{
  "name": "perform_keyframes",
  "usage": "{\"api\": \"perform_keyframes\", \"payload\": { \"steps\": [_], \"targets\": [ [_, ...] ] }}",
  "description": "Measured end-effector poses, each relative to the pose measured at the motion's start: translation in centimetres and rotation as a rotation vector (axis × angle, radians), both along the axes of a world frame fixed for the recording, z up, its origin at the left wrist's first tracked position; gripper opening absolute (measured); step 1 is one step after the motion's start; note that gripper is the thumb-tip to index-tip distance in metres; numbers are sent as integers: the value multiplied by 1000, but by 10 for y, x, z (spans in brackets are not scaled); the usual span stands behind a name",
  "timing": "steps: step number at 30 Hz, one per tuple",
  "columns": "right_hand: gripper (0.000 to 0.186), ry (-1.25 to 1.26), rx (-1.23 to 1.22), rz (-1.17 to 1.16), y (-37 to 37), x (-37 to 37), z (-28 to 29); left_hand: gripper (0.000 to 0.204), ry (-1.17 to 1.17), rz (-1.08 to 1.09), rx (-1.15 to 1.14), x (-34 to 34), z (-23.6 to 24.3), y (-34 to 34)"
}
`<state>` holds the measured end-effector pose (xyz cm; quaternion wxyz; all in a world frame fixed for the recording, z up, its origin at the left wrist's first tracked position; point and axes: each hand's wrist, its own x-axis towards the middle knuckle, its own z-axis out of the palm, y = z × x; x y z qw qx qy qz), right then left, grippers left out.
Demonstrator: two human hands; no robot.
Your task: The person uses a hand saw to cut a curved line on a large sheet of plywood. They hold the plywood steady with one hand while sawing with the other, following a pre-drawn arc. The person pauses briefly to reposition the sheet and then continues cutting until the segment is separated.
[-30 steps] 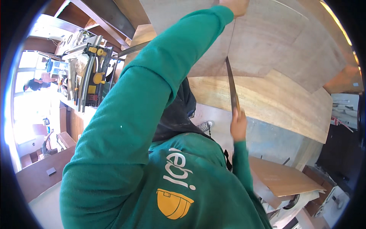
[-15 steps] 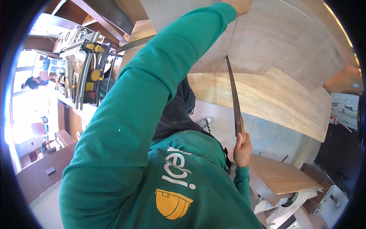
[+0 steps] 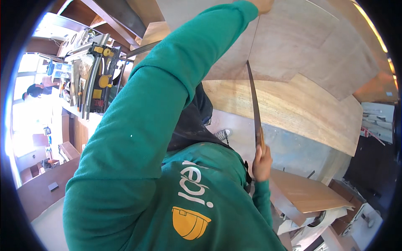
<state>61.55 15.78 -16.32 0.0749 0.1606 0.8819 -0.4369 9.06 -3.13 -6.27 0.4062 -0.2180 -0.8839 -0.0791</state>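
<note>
In my right hand (image 3: 262,164) is a handsaw (image 3: 255,96), with the fingers wrapped round its wooden handle. Its long dark blade points away from me, and the far end meets the edge of a thin plywood sheet (image 3: 276,54). From that spot a thin dark line runs on across the sheet; I cannot tell whether it is a cut or a drawn mark. My left arm, in a green sleeve, reaches far forward over the sheet. At the top edge of the view only part of my left hand (image 3: 264,5) shows, its fingers hidden.
Below the sheet lies a pale wooden board (image 3: 310,111). Cardboard (image 3: 307,194) stands at the lower right, near a black surface (image 3: 372,167). On the left, a bench carries clamps with yellow parts (image 3: 104,80) and other tools. Another person (image 3: 39,89) is at the far left.
My right hand and the saw handle have shifted slightly to the left. The blade's far end stays at the sheet's edge, and my left arm has barely moved.
</note>
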Motion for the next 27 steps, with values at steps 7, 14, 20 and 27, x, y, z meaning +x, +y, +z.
{"api": "perform_keyframes", "payload": {
  "steps": [7, 14, 20, 27],
  "targets": [
    [39, 253, 87, 2, -29, -140, -98, 54, -152, 74, -86, 34, 30, 27],
    [41, 175, 59, 38, -37, -150, -62, 58, 76, -11, -28, 3, 5, 2],
    [33, -67, -19, -21, 3, 15, -3, 59, 86, 27, -31, 3, -7, 3],
    [44, 225, 65, 25, -51, -186, -83, 56, 181, 48, -56, 4, 2, 2]
  ]
}}
